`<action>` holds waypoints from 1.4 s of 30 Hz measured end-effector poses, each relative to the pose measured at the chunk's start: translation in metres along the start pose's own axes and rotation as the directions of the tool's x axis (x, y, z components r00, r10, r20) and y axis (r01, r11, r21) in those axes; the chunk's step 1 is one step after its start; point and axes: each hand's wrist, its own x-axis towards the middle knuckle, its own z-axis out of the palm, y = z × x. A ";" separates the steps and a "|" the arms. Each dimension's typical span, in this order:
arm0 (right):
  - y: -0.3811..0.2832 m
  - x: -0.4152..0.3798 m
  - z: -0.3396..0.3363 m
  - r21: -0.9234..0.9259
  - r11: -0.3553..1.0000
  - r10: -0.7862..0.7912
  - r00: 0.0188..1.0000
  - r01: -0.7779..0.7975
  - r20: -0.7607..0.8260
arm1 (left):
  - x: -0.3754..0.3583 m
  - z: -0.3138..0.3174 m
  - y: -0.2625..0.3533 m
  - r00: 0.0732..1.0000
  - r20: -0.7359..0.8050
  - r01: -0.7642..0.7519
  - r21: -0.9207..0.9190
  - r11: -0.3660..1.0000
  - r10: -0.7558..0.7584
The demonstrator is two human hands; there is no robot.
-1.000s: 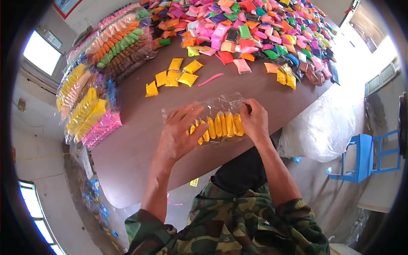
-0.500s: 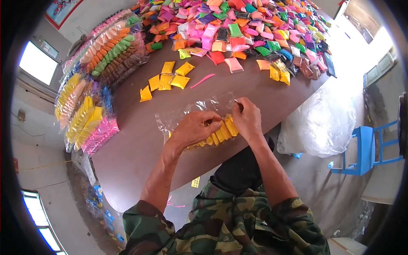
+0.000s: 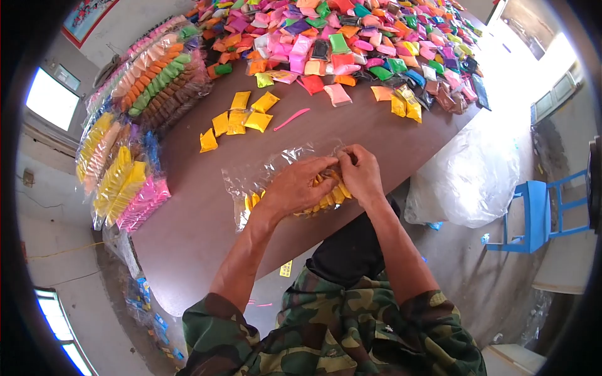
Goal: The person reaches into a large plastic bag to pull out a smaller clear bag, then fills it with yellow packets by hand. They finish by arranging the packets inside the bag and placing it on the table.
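A clear plastic bag (image 3: pixel 241 182) lies near the table's front edge, with a row of small yellow packets (image 3: pixel 337 195) inside it. My right hand (image 3: pixel 362 172) pinches the bag's upper right corner between thumb and fingers. Across the bag reaches my left hand (image 3: pixel 300 187), its curled fingers gripping the plastic close to my right fingertips. The left palm hides the middle of the row. Beyond the bag, several loose yellow packets (image 3: pixel 237 122) lie beside a pink plastic knife-like tool (image 3: pixel 291 119).
A large heap of colourful packets (image 3: pixel 338 44) covers the far side of the brown table (image 3: pixel 188 250). Filled bags (image 3: pixel 128 178) are stacked along the left edge. Right of the table are a big translucent plastic sack (image 3: pixel 461 188) and a blue chair (image 3: pixel 533 216).
My left hand has shifted right over the bag, its fingers now nearer my right hand. More yellow packets show at the bag's left end. The camera view has moved slightly.
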 end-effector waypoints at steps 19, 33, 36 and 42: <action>-0.001 0.006 -0.010 0.226 0.970 -0.130 0.977 0.089 0.172 | 0.021 -0.015 -0.002 0.923 0.383 0.140 -0.250 0.958 -0.035; -0.007 -0.010 -0.023 0.258 0.966 -0.060 0.983 0.013 0.176 | -0.005 -0.041 0.017 0.999 0.020 0.029 -0.135 0.990 -0.027; -0.003 -0.019 -0.030 0.224 0.974 -0.082 0.977 0.037 0.195 | -0.044 -0.083 0.000 0.968 -0.126 0.208 -0.087 0.974 -0.218; -0.004 -0.046 -0.052 0.109 0.990 -0.100 0.986 0.086 0.137 | -0.114 -0.088 -0.005 0.829 -0.235 0.544 0.130 0.829 -0.508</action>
